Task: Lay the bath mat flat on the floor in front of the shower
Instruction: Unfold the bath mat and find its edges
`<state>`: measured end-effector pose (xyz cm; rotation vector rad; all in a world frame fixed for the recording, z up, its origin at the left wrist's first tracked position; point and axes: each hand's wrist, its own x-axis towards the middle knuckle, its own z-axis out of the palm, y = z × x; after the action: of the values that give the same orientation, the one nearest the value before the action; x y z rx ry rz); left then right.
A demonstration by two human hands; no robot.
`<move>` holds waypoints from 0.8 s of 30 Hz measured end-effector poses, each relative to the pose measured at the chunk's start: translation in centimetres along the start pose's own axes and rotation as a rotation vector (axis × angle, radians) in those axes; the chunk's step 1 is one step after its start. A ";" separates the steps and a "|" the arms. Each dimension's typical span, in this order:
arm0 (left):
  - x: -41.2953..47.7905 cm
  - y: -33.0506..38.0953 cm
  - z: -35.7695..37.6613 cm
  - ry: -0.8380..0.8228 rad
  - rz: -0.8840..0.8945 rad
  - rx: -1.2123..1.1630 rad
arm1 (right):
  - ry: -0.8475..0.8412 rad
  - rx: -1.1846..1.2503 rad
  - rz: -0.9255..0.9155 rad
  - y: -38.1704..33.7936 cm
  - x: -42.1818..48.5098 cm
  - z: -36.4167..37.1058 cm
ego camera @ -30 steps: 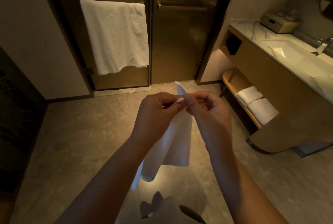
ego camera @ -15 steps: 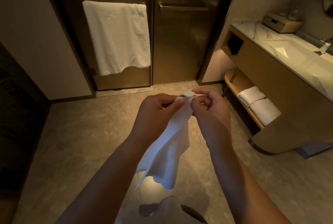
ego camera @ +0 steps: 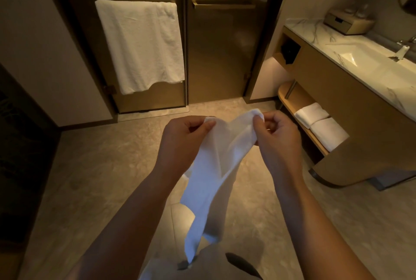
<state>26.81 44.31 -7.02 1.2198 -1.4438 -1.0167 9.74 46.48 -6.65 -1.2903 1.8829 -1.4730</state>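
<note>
Pinching one bath mat (ego camera: 216, 167), two hands (ego camera: 182, 142) (ego camera: 278, 142)

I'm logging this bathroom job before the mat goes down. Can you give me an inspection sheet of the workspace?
Surface: tiled floor, dimly lit, running up to the shower door.
Job's things: bath mat hangs crumpled in the air, not yet laid.
Clutter: nothing seen.
Grippers: left hand and right hand each pinch the mat's top edge.
Cables: nothing seen.
Surroundings: towel hanging on the left door; folded towels on a low shelf; sink at right.
</note>
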 end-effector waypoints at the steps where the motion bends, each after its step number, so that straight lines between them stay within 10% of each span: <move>1: 0.2 -0.2 -0.1 0.023 -0.014 0.007 | 0.014 -0.019 0.007 0.3 0.3 -0.3; 24: 3.0 -6.5 -3.6 0.166 -0.066 0.389 | 0.153 -0.420 -0.001 10.1 3.3 -6.7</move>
<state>31.42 40.27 -12.15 1.5993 -1.5206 -0.6737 -1.18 47.21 -12.89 -1.3854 2.3848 -1.2468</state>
